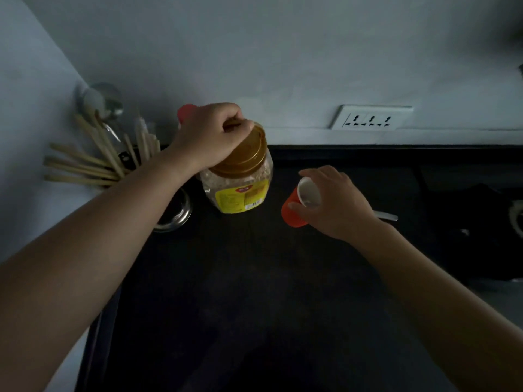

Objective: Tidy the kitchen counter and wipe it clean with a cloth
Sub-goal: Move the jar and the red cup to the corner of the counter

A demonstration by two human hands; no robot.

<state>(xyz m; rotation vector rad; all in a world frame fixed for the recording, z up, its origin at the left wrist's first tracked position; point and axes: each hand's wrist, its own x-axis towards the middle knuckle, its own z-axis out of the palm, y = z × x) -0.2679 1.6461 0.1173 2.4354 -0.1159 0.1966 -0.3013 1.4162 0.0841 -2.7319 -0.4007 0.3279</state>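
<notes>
Gripping the jar [237, 176] by its lid at the far left of the counter [254, 278], the left hand [209, 134] should lift straight; the right hand [336, 202] clasps the cup [294, 207], best kept level.

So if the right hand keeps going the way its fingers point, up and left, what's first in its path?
Probably the jar that the left hand grips by the lid. The right hand holds the orange cup; dark counter lies between, though depth is unclear.

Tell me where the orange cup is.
In the head view, the orange cup sits right of centre on the dark counter, held by the right hand, just right of the oats jar.
</notes>
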